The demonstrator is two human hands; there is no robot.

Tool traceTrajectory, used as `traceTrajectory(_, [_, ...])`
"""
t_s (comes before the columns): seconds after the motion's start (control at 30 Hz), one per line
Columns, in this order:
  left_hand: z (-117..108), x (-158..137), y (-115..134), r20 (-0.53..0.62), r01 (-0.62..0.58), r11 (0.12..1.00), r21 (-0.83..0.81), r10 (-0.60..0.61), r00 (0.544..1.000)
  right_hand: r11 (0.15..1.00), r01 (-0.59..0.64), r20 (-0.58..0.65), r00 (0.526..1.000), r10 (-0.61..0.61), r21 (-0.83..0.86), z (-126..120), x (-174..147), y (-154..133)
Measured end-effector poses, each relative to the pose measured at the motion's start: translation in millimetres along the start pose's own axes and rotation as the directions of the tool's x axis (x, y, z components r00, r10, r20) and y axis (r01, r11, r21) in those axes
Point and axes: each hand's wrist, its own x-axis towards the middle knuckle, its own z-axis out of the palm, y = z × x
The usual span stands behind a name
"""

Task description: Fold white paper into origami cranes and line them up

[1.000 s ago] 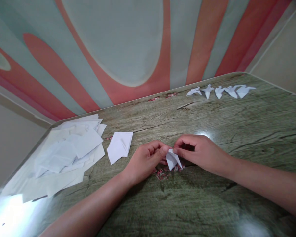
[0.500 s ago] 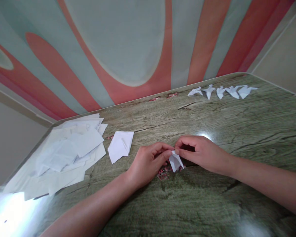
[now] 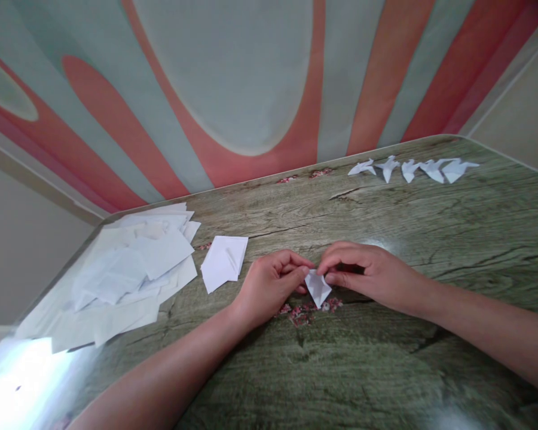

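Note:
A small folded piece of white paper [image 3: 318, 289] is held between my two hands, over a pink flower print on the table. My left hand [image 3: 271, 285] pinches its upper left corner between thumb and fingers. On the other side, my right hand [image 3: 365, 273] grips the upper right edge with thumb and forefinger. The paper shows a kite-like shape with its point toward me. Fingertips hide its top edge in part.
A heap of white paper sheets [image 3: 130, 269] covers the table's left side. Nearer my left hand lies a small stack of white paper [image 3: 224, 263]. Several folded paper birds [image 3: 410, 170] stand in a row at the back right of the wood-patterned table [image 3: 385, 370]. Behind rises a patterned wall [image 3: 233, 71].
The folded paper has gone from two spread flaps to a flatter kite shape. My right fingers have shifted along its edge. The whole view has moved slightly.

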Motion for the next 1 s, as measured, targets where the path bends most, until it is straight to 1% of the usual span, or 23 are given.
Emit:
traceTrajectory(0.17, [6,-2,-1,0.025,-0.012,1.000,0.025,0.011,1.000,0.999,-0.036,0.015,0.999,0.036,0.002,4,-1,0])
traceTrajectory(0.33, [9,-6,-2,0.056,-0.069,0.994,0.080,0.065,0.996,0.987,-0.163,0.017,0.986,0.163,-0.010,6,-1,-5])
traceTrajectory(0.47, [8,-10,0,0.101,-0.123,0.981,0.151,0.109,0.989,0.973,-0.223,0.020,0.975,0.223,0.062,7,-2,-5])
traceTrajectory(0.57, [7,-11,2,0.125,-0.201,0.952,0.230,0.176,0.976,0.958,-0.255,0.020,0.967,0.254,0.129,8,-2,-5])
traceTrajectory(0.63, [7,-11,3,0.139,-0.262,0.918,0.298,0.230,0.963,0.952,-0.263,0.012,0.964,0.264,0.153,9,-2,-4])
traceTrajectory(0.7, [6,-11,3,0.153,-0.291,0.893,0.344,0.252,0.955,0.951,-0.261,0.003,0.964,0.264,0.163,9,-2,-3])
traceTrajectory(0.9, [2,-9,0,0.178,-0.269,0.884,0.383,0.216,0.960,0.955,-0.256,0.003,0.966,0.258,0.153,10,-1,-1])
traceTrajectory(1.0, [0,-8,-2,0.147,-0.247,0.896,0.369,0.206,0.967,0.970,-0.222,-0.006,0.975,0.224,0.095,6,-2,-2])
